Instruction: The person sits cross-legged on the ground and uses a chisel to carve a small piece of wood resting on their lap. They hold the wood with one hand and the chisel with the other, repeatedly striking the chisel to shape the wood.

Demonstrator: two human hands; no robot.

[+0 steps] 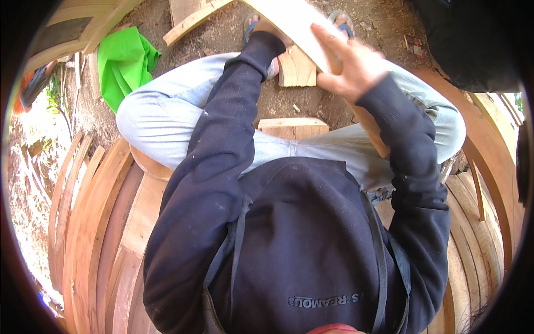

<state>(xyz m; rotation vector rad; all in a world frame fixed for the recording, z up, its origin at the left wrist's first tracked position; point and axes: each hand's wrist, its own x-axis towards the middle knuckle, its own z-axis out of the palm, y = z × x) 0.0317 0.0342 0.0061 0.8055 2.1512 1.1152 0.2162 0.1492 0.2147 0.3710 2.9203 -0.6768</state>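
A long wooden board (300,28), washed out by bright light, slants from the top middle down across my right thigh. My left hand (272,32) is at the board's left edge and seems to hold it; its fingers are hidden beneath the wood. My right hand (359,65) lies against the board's right side, slightly blurred, with fingers stretched out and the thumb apart from them. Under the board, between my feet, a short wood block (297,68) sits on the ground. Closer to my lap lies another wood block (293,128).
Curved wooden strips (92,222) stand along the left, and more curved pieces (489,150) are on the right. A bright green cloth (125,64) hangs beside my left knee. Wood shavings dot the dirt ground (217,33). Something dark (473,44) fills the upper right.
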